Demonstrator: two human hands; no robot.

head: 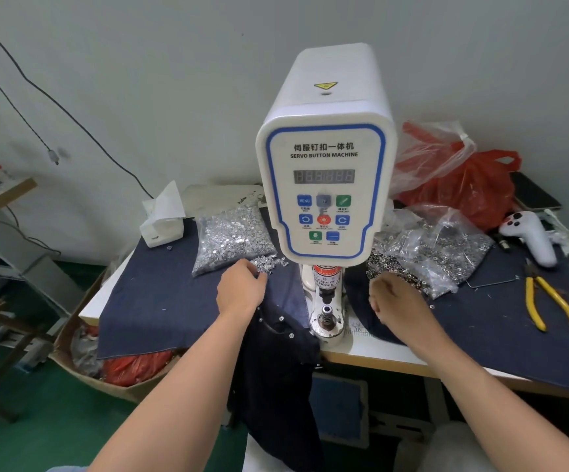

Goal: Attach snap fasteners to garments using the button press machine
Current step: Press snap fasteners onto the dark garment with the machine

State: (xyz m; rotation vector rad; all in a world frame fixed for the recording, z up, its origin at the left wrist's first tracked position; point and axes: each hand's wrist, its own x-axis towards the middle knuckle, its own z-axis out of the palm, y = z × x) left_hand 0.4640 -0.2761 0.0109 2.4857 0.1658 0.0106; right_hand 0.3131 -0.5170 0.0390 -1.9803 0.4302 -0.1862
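Observation:
The white servo button machine (324, 185) stands mid-table, its press die (326, 316) bare below the head. A dark garment (276, 376) with several silver snaps set in it hangs over the table's front edge, left of the die. My left hand (240, 287) reaches over it into a loose pile of silver snap caps (269, 264), thumb and fingertips pinching at the pile's edge. My right hand (395, 301) lies right of the die with its fingers curled at the edge of the loose ring snaps (378, 264). What those fingers hold is hidden.
Clear bags of snap caps (232, 236) and ring snaps (439, 253) flank the machine on blue denim cloth (160, 301). Yellow pliers (552, 308), a white controller (531, 236), red plastic bags (473, 185) and a tissue box (163, 223) also lie on the table. A box of scraps (119, 366) sits below left.

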